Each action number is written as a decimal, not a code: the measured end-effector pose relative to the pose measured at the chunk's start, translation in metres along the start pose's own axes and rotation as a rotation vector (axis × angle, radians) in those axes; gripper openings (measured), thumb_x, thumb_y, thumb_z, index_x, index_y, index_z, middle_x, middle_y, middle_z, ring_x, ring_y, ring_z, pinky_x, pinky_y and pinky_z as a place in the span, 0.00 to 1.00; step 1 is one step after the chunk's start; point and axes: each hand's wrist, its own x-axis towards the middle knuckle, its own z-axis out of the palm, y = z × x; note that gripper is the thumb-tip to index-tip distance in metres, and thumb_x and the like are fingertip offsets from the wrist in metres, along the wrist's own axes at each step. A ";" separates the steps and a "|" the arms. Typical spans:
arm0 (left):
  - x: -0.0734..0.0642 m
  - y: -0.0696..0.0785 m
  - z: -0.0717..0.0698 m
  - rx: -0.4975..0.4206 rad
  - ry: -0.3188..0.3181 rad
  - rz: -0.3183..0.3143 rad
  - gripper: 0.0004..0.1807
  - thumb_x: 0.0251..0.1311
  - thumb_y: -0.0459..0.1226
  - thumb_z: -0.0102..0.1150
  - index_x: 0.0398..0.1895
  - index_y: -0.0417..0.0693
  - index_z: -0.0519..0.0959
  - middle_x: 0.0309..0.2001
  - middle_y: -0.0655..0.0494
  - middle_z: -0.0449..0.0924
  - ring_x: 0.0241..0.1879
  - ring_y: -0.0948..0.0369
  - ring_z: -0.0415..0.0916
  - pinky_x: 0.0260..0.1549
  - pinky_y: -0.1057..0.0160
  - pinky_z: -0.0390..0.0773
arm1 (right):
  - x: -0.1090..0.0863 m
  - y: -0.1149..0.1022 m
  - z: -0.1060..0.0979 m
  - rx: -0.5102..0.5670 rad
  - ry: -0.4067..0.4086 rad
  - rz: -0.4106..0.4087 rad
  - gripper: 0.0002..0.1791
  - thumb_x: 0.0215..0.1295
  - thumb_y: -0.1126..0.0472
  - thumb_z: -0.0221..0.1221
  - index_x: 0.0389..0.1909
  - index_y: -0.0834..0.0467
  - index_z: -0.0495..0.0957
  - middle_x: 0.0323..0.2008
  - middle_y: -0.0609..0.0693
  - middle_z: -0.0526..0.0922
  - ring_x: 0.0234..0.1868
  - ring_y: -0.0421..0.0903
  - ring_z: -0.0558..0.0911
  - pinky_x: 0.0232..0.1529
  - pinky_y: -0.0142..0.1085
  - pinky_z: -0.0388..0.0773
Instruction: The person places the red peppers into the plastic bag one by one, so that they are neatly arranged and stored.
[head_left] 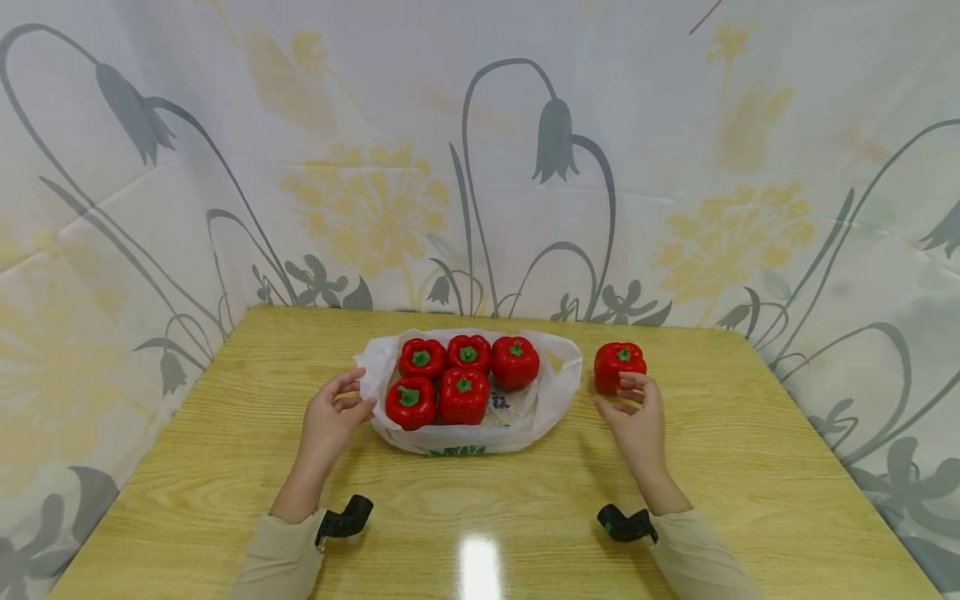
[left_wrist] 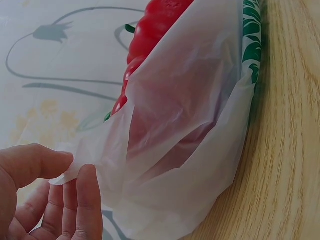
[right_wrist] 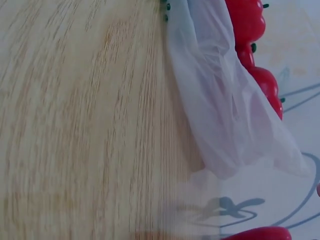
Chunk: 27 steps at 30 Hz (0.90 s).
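Observation:
A white plastic bag [head_left: 555, 379] with a green leaf print lies on its side, its opening turned up, holding several red bell peppers [head_left: 462, 397] with green stems. My left hand [head_left: 337, 412] is at the bag's left end. Its thumb and fingertips pinch the bag's thin edge, as the left wrist view shows. One more red bell pepper [head_left: 611, 360] stands on the table right of the bag. My right hand [head_left: 636, 412] is just in front of it, thumb and fingers apart at its near side. In the right wrist view only that pepper's top edge [right_wrist: 262, 234] shows.
The wooden table [head_left: 420, 517] carries the bag near its back. A flower-printed cloth [head_left: 375, 108] hangs behind the table and along both sides. Each wrist wears a black camera mount [head_left: 347, 517] below the hand.

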 end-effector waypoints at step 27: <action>0.000 0.000 -0.002 0.004 0.007 0.012 0.26 0.58 0.26 0.58 0.61 0.38 0.68 0.49 0.45 0.65 0.36 0.66 0.71 0.33 0.70 0.80 | 0.035 0.023 -0.011 -0.145 0.035 0.138 0.36 0.53 0.64 0.66 0.59 0.67 0.59 0.56 0.62 0.58 0.54 0.57 0.61 0.50 0.43 0.66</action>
